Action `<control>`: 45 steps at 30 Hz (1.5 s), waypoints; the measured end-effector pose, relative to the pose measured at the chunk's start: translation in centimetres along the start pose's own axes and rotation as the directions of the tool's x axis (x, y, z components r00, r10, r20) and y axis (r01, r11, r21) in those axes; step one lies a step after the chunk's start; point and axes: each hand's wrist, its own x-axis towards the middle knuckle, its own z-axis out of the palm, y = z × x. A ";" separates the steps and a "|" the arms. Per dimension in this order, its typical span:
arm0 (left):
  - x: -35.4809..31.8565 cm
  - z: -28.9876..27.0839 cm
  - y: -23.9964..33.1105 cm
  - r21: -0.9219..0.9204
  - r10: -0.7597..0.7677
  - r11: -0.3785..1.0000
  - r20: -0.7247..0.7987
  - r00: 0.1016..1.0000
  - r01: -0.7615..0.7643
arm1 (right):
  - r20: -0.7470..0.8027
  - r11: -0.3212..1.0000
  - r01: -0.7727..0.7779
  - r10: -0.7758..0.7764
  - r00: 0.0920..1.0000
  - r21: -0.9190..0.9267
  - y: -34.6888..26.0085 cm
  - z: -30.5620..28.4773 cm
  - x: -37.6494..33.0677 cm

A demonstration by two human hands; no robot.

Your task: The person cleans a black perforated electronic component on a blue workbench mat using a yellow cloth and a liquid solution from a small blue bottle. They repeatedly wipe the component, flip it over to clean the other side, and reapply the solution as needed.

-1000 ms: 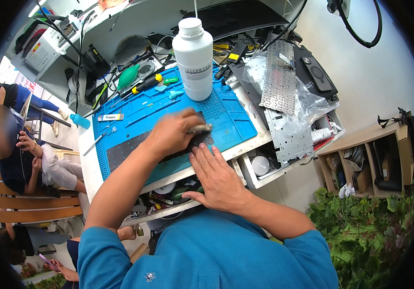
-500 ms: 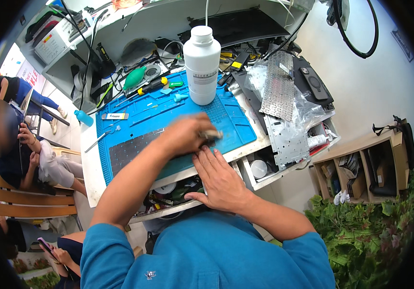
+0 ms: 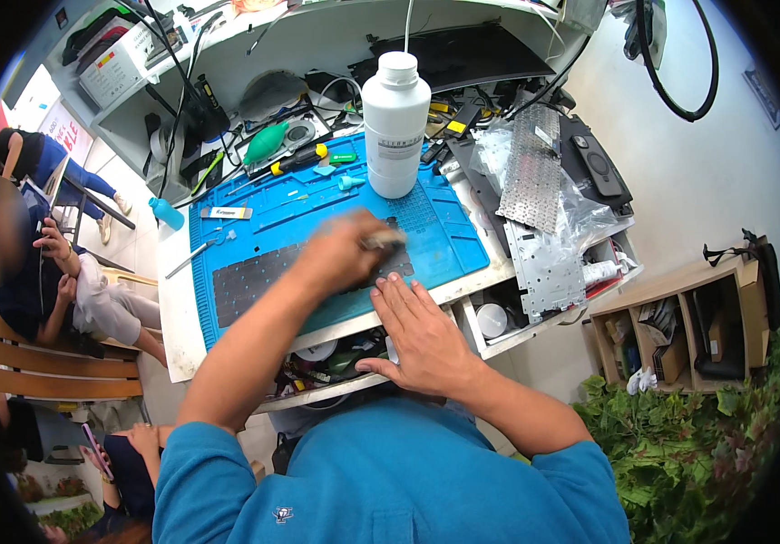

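Head view: below the bottle [image 3: 395, 122].
Left hand [image 3: 340, 254]: yours, blurred, pinching a brush [image 3: 381, 240], shifted right.
Right hand [image 3: 422, 331]: flat, holding nothing, pinning the keyboard [image 3: 254, 281] as before.

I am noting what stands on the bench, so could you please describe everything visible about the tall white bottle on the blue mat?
The white bottle is a tall, round container of what looks like opaque plastic, with a narrower neck and a white screw cap, closed. A pale label with small print wraps its middle. It stands upright at the far edge of the blue work mat, just beyond the left hand, which is blurred and does not touch it. A small light blue cone-shaped piece lies just to its left. Its contents cannot be seen.
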 end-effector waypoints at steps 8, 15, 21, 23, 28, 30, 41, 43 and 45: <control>0.9 1.2 0.4 0.008 -0.093 0.996 -0.106 0.990 0.094 | -0.015 1.000 0.006 -0.006 1.000 -0.013 0.2 -0.3 0.2; 0.1 1.6 0.1 0.060 -0.025 0.998 -0.145 0.989 0.034 | -0.043 1.000 0.012 -0.012 0.999 -0.007 0.3 0.0 0.1; -1.3 -0.4 0.9 -0.078 0.039 0.996 0.013 0.999 -0.038 | -0.046 0.995 0.061 -0.058 0.997 0.084 1.6 -1.0 0.4; -1.8 -1.2 -1.7 0.100 -0.068 0.992 -0.116 0.991 0.080 | -0.035 0.988 0.105 -0.101 0.994 0.114 2.7 -1.2 0.7; -4.3 -6.9 -5.7 -0.209 -0.341 0.934 -0.278 0.898 0.289 | -0.201 0.946 0.098 -0.035 0.979 0.309 5.8 -3.5 2.2; -6.0 -7.6 -6.0 -0.517 -0.487 0.798 -0.251 0.837 0.309 | -0.527 0.955 0.079 0.088 0.845 0.286 6.8 -5.4 5.1; -12.5 -9.1 -5.9 -0.972 -0.686 0.174 -0.006 0.727 0.156 | -0.446 0.721 -0.042 0.472 0.761 0.692 12.3 -5.1 17.3; -13.4 -9.2 -5.9 -0.983 -0.736 0.146 -0.033 0.676 0.110 | -0.449 0.743 -0.024 0.429 0.784 0.668 12.0 -5.2 17.1; -14.2 -9.4 -6.4 -0.990 -0.755 0.127 -0.056 0.654 0.063 | -0.459 0.783 -0.012 0.377 0.804 0.622 11.7 -5.4 16.3</control>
